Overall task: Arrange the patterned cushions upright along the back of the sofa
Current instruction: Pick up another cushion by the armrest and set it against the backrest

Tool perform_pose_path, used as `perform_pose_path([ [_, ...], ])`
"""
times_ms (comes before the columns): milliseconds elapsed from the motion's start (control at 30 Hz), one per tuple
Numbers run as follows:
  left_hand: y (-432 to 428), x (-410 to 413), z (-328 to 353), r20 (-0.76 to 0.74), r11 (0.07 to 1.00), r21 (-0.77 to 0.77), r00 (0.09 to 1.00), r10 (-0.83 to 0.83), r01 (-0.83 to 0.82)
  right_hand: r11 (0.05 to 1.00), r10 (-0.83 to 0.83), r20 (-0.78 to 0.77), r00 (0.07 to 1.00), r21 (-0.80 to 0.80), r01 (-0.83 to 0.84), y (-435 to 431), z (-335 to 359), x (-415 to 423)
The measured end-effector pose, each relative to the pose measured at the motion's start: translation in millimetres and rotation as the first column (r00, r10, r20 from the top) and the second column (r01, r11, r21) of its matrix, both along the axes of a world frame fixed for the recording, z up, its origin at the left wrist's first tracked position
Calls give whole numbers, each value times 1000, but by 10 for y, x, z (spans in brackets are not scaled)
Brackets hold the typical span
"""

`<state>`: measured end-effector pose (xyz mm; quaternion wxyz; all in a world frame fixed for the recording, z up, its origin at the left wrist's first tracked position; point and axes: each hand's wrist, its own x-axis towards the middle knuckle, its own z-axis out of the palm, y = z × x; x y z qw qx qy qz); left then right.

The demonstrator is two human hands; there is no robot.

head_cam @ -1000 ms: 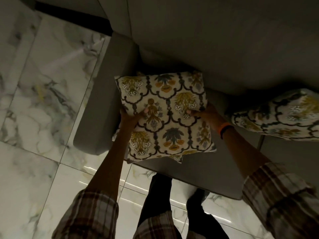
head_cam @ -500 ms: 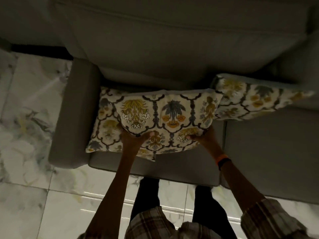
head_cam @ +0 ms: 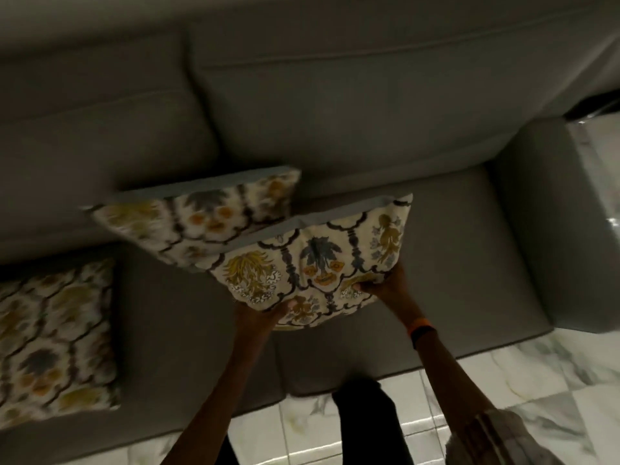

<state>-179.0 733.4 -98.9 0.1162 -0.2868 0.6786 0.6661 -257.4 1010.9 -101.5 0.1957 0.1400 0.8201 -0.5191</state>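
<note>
I hold a cream cushion with a dark lattice and yellow and blue flowers (head_cam: 318,260) above the grey sofa seat (head_cam: 453,250). My left hand (head_cam: 265,313) grips its lower left edge and my right hand (head_cam: 379,285) grips its lower right edge. The cushion is tilted, its top edge toward the backrest (head_cam: 335,105). A second matching cushion (head_cam: 201,216) leans upright against the backrest just behind and left of it. A third matching cushion (head_cam: 50,337) lies flat on the seat at the far left.
The sofa's right armrest (head_cam: 550,213) stands to the right of the held cushion. White marble floor tiles (head_cam: 536,380) run along the front of the sofa. My dark trouser legs (head_cam: 362,417) are close against the seat front.
The view has swung from the sofa's left end to its right end. I have carried the cushion rightward, past the leaning cushion, toward the right armrest.
</note>
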Motion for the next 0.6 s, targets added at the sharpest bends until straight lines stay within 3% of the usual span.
perform_pose_path([
  [267, 1935, -1535, 160, -156, 974, -35, 962, -225, 222, 995, -89, -149, 985, 34, 95, 2140, 85, -1206],
  [433, 2715, -2260, -102, -261, 960, -103, 924, -278, 260, 994, -103, -166, 981, 15, 107, 2959, 141, -1826],
  [600, 3253, -2688, -242, -266, 936, -163, 900, -346, 312, 993, -110, -150, 983, 35, 116, 3532, 96, -2363],
])
